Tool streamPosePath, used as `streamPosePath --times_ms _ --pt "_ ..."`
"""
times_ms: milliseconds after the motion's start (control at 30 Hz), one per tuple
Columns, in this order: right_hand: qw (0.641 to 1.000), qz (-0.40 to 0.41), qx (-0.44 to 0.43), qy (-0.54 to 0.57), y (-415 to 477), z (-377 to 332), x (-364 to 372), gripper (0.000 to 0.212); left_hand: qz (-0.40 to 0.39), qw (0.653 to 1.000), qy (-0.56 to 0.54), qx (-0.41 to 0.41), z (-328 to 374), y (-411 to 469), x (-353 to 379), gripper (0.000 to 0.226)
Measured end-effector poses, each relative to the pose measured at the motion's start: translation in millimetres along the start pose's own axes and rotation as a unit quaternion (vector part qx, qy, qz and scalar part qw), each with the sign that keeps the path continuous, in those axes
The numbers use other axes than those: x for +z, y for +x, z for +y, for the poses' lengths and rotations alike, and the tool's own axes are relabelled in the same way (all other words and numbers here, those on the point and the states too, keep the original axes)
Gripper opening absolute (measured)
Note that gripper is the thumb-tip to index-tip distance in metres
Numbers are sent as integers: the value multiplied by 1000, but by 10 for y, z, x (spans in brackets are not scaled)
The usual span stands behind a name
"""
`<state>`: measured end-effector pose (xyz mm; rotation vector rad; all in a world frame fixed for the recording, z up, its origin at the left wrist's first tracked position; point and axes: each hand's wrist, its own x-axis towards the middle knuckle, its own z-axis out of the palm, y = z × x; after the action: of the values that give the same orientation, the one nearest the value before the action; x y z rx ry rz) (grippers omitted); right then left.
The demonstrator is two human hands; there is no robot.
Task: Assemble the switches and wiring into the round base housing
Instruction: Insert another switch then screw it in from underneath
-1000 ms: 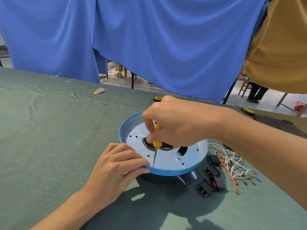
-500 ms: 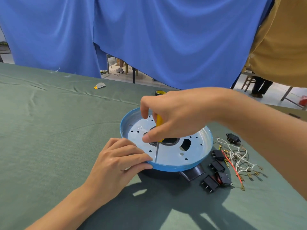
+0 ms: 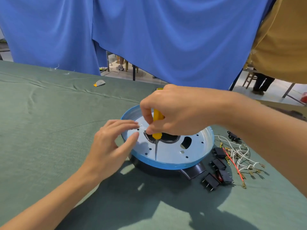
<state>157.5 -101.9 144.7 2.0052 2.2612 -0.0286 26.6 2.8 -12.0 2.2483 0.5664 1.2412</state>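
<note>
On the green tabletop [image 3: 49,130], the left hand [image 3: 109,146] hovers at the left rim of the round base housing [image 3: 166,165], fingers loosely spread, grasping nothing. Above the housing's centre the right hand [image 3: 179,112] grips a yellow-handled screwdriver [image 3: 157,117], shaft pointing down at the housing's plate. Just right of the housing lie the black switches [image 3: 219,164] and wires [image 3: 239,153].

I see a housing [image 3: 166,165] with blue rim and silvery plate, and a screwdriver [image 3: 157,117] with yellow handle. The switches [image 3: 220,152] are black, the wires [image 3: 241,156] white with one red, the tablecloth [image 3: 49,130] plain green.
</note>
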Motion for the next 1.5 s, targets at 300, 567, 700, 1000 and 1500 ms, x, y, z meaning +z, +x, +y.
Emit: streamPosePath --times_ms 300,567,700,1000,1500 --pt "999 -40 34 -11 33 -29 -55 20 17 966 -94 -242 -13 153 296 51" --pt "993 -60 98 -32 59 -52 -46 29 33 931 -176 -319 -26 100 333 85" --pt "997 -1 56 -47 15 -96 -15 26 36 928 -184 -322 -25 100 338 67" --pt "994 -66 53 -73 -117 -195 -106 17 42 927 -196 -317 -21 101 329 57" --pt "991 8 36 -129 -145 -257 -30 44 52 930 -191 -309 -42 97 348 55"
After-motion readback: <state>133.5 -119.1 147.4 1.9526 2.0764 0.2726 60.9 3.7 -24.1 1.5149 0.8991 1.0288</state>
